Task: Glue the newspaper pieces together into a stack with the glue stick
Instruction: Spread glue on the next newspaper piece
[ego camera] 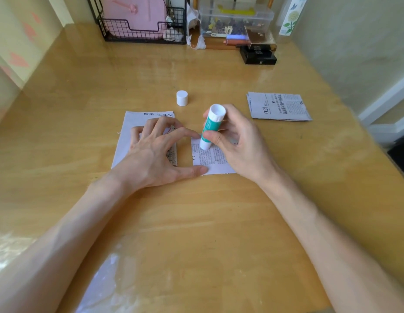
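The right hand (237, 143) has its grip closed round the glue stick (211, 126), held tip-down on the far left part of a newspaper piece (214, 161) lying near the middle of the table (196, 222). The left hand (155, 154) holds nothing; its grip is wide, with fingers spread on a second newspaper sheet (133, 123) just to the left and the thumb pinning the first piece's near left corner. The likely trouble is that thin newsprint drags or tears under a sticky tip if the pinning slips. The right part of the piece is hidden under the hand, so it could easily be missed. Glue running off an edge would stick the paper to the table, and the left thumb sits close enough to get smeared. Counted, there are one glue stick, one white cap (182, 98) standing farther off, two hands, two flat newspaper lots by the hands, and one further pile (280, 107) at the far right, its layers too close to count.
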